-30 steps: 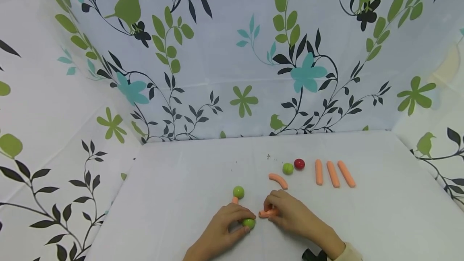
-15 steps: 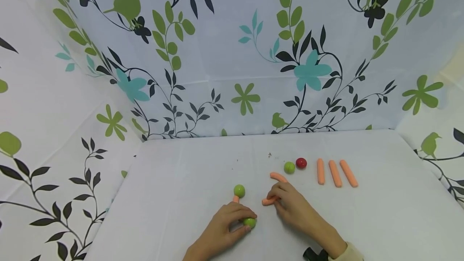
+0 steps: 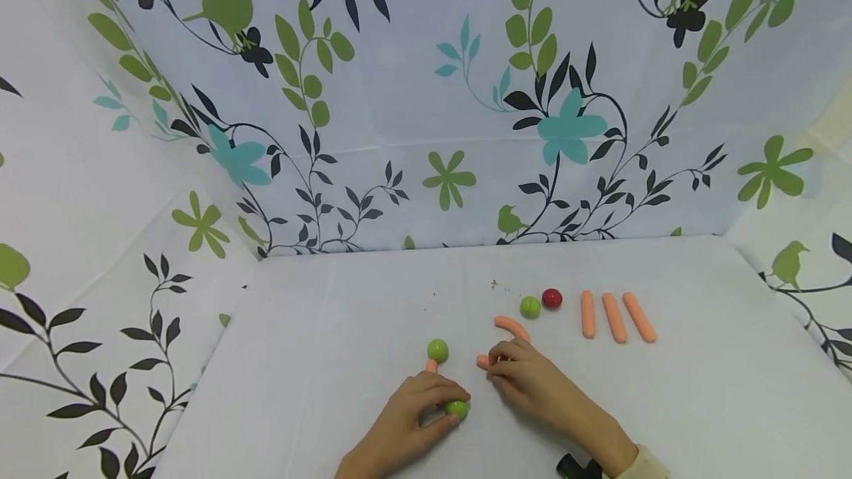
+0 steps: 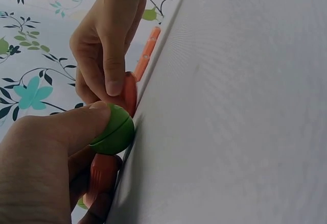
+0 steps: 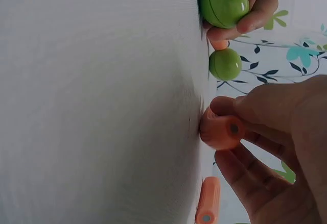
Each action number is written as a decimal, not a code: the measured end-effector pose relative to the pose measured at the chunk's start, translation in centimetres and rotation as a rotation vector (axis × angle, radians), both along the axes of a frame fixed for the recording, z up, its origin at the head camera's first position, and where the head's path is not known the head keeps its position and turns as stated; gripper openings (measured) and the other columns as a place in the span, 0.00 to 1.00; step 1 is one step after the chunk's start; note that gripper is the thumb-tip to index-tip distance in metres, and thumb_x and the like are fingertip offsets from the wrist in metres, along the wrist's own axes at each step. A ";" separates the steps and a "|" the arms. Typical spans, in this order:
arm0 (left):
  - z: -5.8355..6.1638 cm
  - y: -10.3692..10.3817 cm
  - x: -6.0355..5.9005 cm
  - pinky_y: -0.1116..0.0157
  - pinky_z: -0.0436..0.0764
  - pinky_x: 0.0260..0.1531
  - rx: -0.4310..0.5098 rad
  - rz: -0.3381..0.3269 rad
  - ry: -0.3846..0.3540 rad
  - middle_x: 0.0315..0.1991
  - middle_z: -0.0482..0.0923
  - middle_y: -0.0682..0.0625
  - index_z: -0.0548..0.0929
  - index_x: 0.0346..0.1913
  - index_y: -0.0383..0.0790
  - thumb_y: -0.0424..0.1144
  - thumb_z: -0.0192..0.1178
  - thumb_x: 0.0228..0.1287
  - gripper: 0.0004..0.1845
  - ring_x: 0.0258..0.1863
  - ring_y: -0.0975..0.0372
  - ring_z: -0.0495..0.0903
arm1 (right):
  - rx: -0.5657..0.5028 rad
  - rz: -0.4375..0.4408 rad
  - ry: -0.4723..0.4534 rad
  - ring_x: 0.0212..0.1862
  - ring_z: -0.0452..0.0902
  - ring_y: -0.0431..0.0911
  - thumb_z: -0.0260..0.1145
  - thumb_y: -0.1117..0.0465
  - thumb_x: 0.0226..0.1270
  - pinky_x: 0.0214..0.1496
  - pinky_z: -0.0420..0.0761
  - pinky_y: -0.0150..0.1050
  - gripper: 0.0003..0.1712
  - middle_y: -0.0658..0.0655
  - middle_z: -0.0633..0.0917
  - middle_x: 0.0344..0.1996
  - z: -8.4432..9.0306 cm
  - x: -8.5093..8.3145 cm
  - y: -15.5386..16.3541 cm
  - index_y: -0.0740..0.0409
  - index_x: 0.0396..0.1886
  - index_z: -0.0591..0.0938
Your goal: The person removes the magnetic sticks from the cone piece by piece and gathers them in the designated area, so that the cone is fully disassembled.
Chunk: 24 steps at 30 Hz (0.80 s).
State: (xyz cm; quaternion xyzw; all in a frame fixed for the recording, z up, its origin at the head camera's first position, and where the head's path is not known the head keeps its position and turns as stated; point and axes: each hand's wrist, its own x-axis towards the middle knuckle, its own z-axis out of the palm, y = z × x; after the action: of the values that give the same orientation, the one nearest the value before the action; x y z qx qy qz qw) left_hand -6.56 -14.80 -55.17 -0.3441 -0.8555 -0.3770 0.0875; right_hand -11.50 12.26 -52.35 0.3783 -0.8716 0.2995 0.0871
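Counted on the white table [image 3: 699, 390]: three green balls, one red ball [image 3: 551, 298], six orange sticks in all, though one is mostly hidden. Three straight orange sticks [image 3: 614, 317] lined up side by side at the right, just beside the red ball. One curved orange stick [image 3: 511, 327] lying free just beyond the right hand [image 3: 526, 383]. One far green ball [image 3: 529, 307] touching or nearly touching the red ball. One middle green ball [image 3: 437, 350] standing just beyond the left hand [image 3: 413, 420], with the tip of a hidden orange stick [image 3: 431, 366] poking out between ball and knuckles.

Left hand clenched on the near green ball [image 3: 456, 409]: thumb on top, curled fingers [image 4: 61, 132] behind, ball pressed against the table surface. Same orange piece seen under the palm in the left wrist view.

Right hand pinching a short orange stick [image 5: 220, 129]: thumb above, fingertips [image 5: 240, 168] below, flat end facing outward, stick touching the table. Near green ball and pinched stick lying close together, between both hands.
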 end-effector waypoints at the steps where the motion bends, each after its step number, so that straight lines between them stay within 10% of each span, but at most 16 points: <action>1: 0.0 0.0 0.0 0.65 0.78 0.55 -0.001 0.002 0.002 0.57 0.83 0.68 0.85 0.58 0.61 0.47 0.67 0.71 0.15 0.56 0.71 0.80 | 0.005 0.006 -0.003 0.47 0.76 0.39 0.75 0.67 0.64 0.50 0.84 0.37 0.06 0.45 0.85 0.43 0.0 0.0 0.0 0.52 0.39 0.90; 13: 0.2 0.0 -0.2 0.65 0.78 0.56 0.016 -0.002 0.005 0.56 0.83 0.67 0.85 0.57 0.59 0.46 0.68 0.70 0.15 0.57 0.70 0.80 | -0.004 0.068 0.025 0.51 0.78 0.39 0.73 0.68 0.64 0.56 0.81 0.41 0.12 0.41 0.85 0.46 0.0 0.2 0.0 0.47 0.42 0.88; 24: 0.0 0.0 -0.1 0.64 0.72 0.68 0.054 -0.002 -0.020 0.55 0.85 0.66 0.86 0.56 0.57 0.40 0.69 0.68 0.15 0.60 0.66 0.74 | -0.083 -0.028 -0.143 0.42 0.75 0.34 0.72 0.67 0.67 0.45 0.81 0.31 0.10 0.43 0.80 0.45 0.4 0.5 -0.1 0.48 0.42 0.83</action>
State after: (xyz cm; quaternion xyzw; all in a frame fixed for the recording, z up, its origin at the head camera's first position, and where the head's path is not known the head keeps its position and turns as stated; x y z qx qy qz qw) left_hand -6.68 -14.76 -55.18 -0.3387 -0.8455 -0.4034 0.0879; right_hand -11.02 12.16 -51.93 0.3397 -0.8676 0.3603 0.0442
